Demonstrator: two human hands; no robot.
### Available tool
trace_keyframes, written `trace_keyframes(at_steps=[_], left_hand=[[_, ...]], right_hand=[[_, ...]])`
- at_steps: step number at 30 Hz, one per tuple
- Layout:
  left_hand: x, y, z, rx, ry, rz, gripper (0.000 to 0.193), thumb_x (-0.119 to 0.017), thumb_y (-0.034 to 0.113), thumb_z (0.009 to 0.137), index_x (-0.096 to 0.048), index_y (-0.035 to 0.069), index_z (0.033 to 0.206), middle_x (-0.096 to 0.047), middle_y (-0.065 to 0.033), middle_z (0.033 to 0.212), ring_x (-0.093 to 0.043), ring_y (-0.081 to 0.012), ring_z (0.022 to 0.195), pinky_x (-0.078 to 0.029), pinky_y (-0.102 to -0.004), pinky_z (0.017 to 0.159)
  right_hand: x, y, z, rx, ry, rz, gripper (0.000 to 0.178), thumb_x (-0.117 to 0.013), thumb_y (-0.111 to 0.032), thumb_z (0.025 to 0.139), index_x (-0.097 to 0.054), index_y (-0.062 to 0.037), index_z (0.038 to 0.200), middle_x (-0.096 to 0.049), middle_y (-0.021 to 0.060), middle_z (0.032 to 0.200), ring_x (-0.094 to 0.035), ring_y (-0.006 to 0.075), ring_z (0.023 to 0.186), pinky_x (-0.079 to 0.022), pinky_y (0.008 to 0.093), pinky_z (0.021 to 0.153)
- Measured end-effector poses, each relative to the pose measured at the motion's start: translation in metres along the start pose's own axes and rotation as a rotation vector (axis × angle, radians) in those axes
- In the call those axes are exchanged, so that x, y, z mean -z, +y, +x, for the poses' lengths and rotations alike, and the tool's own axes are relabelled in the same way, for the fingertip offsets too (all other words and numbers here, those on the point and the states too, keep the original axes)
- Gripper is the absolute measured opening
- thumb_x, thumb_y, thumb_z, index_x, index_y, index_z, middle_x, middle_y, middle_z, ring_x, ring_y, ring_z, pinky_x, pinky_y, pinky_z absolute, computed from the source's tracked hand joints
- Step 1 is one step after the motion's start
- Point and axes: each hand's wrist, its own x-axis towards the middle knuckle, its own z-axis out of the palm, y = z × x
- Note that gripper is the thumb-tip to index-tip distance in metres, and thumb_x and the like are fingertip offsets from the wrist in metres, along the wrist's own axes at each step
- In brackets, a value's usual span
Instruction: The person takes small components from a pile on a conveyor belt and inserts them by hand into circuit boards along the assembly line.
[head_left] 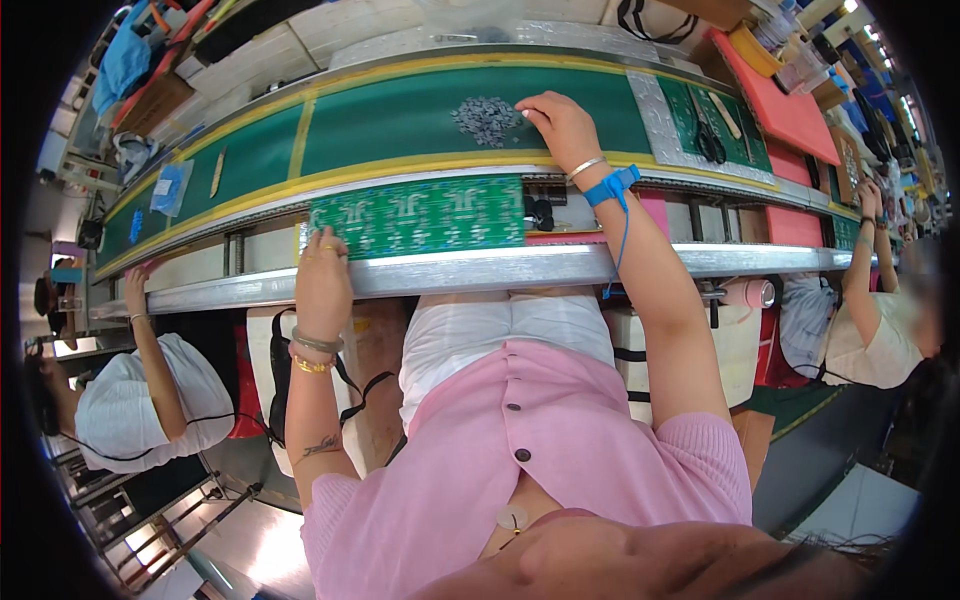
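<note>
A long green circuit board panel (420,217) with white markings lies across the metal rails in front of me. My left hand (323,285) is at its left end, fingers bent and gripping the corner. Beyond the board, a heap of small dark grey parts (485,120) sits on the green belt (390,110). My right hand (562,125) reaches to the right side of that heap, with thumb and forefinger pinched together. Whatever is between those fingertips is too small to make out. A blue wrist strap (612,187) with a cord is around my right wrist.
Black scissors (708,138) and a light-coloured stick (725,115) lie on the belt's right end. At the left are a blue plastic bag (172,188) and small blue parts (136,226). Co-workers sit on both sides. A metal rail (480,268) runs between me and the board.
</note>
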Motion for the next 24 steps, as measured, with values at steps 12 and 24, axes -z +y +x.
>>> trace_keyframes(at_steps=[12, 24], left_hand=[[-0.002, 0.034, 0.034, 0.055, -0.186, -0.608, 0.011, -0.061, -0.001, 0.078, -0.063, 0.000, 0.089, -0.066, -0.0104, 0.093, -0.063, -0.0211, 0.085, -0.048, -0.0272, 0.077], [-0.022, 0.032, 0.052, 0.169, -0.288, -0.798, 0.013, -0.063, 0.003, 0.081, -0.065, 0.000, 0.093, -0.065, -0.0039, 0.085, -0.060, -0.0104, 0.076, -0.047, -0.0223, 0.072]], right_hand=[[0.058, -0.012, -0.074, 0.016, -0.217, -0.072, 0.007, -0.061, -0.008, 0.077, -0.062, -0.0080, 0.084, -0.059, 0.0067, 0.082, -0.055, 0.0278, 0.082, -0.045, 0.0372, 0.074], [0.062, -0.010, -0.079, 0.075, -0.281, -0.218, 0.007, -0.061, -0.007, 0.075, -0.059, -0.0069, 0.081, -0.053, 0.0069, 0.084, -0.050, 0.0269, 0.086, -0.044, 0.0358, 0.075]])
